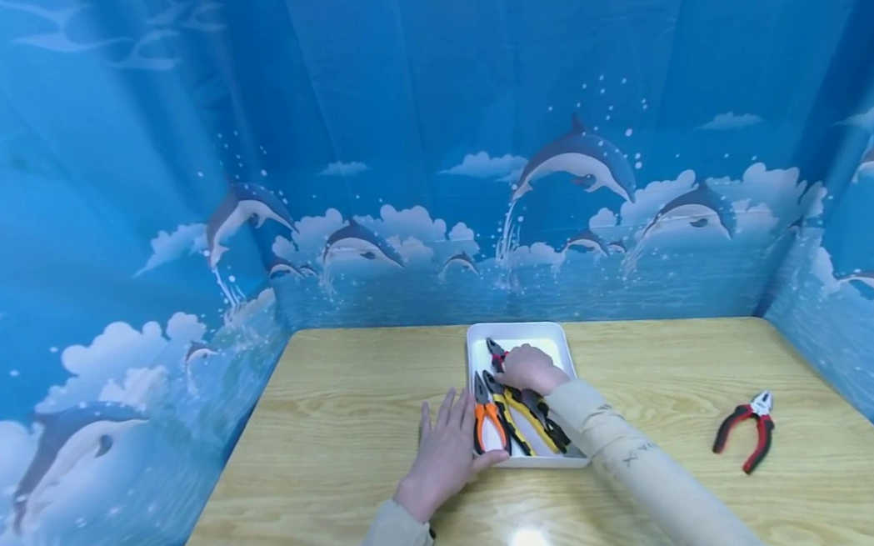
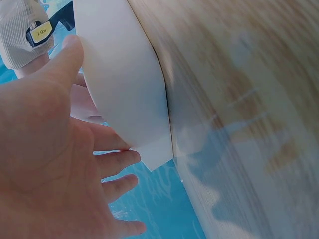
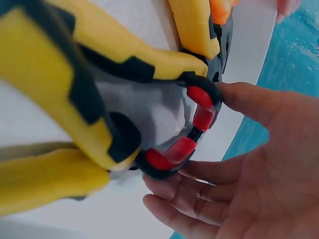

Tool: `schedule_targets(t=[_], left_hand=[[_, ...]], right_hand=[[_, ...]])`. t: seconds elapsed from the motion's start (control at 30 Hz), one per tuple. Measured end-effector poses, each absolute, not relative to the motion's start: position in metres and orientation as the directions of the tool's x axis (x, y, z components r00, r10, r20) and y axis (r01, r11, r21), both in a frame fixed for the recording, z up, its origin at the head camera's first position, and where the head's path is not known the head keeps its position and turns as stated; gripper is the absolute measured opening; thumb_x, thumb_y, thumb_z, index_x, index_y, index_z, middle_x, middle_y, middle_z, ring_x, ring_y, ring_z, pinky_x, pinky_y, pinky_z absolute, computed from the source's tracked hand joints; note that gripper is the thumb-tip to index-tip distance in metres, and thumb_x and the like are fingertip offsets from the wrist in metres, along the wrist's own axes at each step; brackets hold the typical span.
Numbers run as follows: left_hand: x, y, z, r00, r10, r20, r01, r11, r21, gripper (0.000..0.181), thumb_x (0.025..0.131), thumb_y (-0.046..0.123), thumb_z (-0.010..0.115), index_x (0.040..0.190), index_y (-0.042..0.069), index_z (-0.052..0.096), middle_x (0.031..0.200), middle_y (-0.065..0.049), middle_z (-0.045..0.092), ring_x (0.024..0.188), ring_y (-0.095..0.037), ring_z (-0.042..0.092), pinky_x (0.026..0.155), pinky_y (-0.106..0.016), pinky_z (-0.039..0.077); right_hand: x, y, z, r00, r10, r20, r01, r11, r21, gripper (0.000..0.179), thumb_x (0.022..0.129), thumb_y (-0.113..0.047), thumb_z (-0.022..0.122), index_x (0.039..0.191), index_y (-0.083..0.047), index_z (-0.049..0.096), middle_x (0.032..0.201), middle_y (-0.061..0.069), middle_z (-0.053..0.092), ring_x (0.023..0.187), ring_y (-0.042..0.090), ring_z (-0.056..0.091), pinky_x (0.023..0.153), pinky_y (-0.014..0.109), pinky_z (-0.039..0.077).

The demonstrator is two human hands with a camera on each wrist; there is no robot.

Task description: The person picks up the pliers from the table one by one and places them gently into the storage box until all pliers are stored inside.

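Inside a white tray (image 1: 519, 329), my right hand (image 1: 530, 369) holds a pair of red-and-black pliers (image 1: 495, 350) near the far end. The right wrist view shows its thumb and fingers gripping either side of the spread red-and-black handles (image 3: 203, 118). My left hand (image 1: 446, 449) lies at the tray's near left corner, fingers along the outer wall (image 2: 119, 74) and thumb over the near rim. Beside it in the tray are orange-handled long-nose pliers (image 1: 480, 416). Yellow-and-black-handled pliers (image 1: 520, 436) lie to their right, partly hidden by my right hand and sleeve.
Another pair of red-and-black pliers (image 1: 754, 429) lies on the wooden table (image 1: 362, 394), well right of the tray, handles spread. A blue dolphin-print curtain (image 1: 414, 141) stands behind the table and along both sides. My right forearm (image 1: 644, 469) crosses the tray's right edge.
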State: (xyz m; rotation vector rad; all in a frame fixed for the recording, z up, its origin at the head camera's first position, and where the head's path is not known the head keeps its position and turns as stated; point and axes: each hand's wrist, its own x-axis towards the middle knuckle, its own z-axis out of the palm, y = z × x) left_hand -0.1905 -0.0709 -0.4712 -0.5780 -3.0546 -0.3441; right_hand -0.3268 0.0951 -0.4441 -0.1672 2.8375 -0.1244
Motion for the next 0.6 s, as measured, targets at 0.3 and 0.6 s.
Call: schedule_targets(t=[0.3,0.6], left_hand=[[-0.19,-0.07,-0.47,-0.935,0.354,0.033,0.353,0.912,0.209,0.098,0.092,0.07,0.052,0.159,0.003,0.028,0.166,-0.015,0.023,0.154,-0.036,0.019,0.12,-0.068,0.014],[-0.189,-0.071,-0.47,-0.93,0.363,0.064,0.368,0.906,0.211,0.096,0.092,0.067,0.056,0.158,0.001,0.031,0.165,-0.017,0.027,0.153,-0.037,0.022,0.119,-0.068,0.017]], right_hand=[[-0.319,0.103,-0.432,-0.961,-0.114,-0.251,-0.087,0.989,-0.116,0.057,0.099,-0.044,0.063,0.13,0.004,0.061,0.123,0.023,0.063,0.103,0.034,0.064,0.088,0.048,0.057],[-0.315,0.112,-0.423,-0.976,-0.207,-0.068,-0.199,0.974,-0.113,0.037,0.098,-0.038,0.066,0.099,-0.001,0.068,0.086,0.013,0.062,0.073,0.026,0.061,0.065,0.043,0.055]])
